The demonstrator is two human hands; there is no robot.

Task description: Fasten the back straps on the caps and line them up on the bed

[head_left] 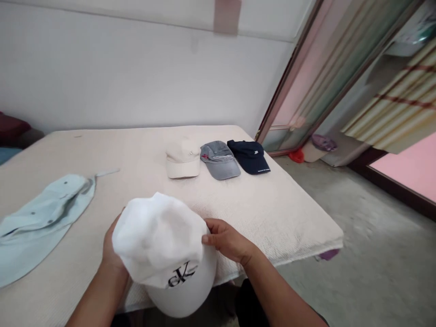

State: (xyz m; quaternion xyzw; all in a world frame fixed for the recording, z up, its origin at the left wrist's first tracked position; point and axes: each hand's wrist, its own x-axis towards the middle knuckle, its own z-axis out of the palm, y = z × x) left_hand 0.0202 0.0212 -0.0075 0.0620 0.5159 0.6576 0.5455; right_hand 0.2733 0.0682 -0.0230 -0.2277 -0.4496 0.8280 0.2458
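Between my two hands is a white baseball cap [160,245] with black lettering above its brim, held over the table's front edge with the brim toward me. My left hand [114,250] grips its left side, with most fingers hidden behind the cap. At the right side my right hand [225,239] pinches the cap, thumb on the outside and the other fingers behind. Farther back, three caps lie in a row, brims toward me: a beige cap [183,159], a grey cap [220,160] and a navy cap [250,156].
A flattened pale blue hat [51,213] with a strap lies at the left. The table [279,213] has a cream cloth and meets a white wall [143,77] behind. Concrete floor [368,218] extends to the right, with a red bag [296,156] near the doorway.
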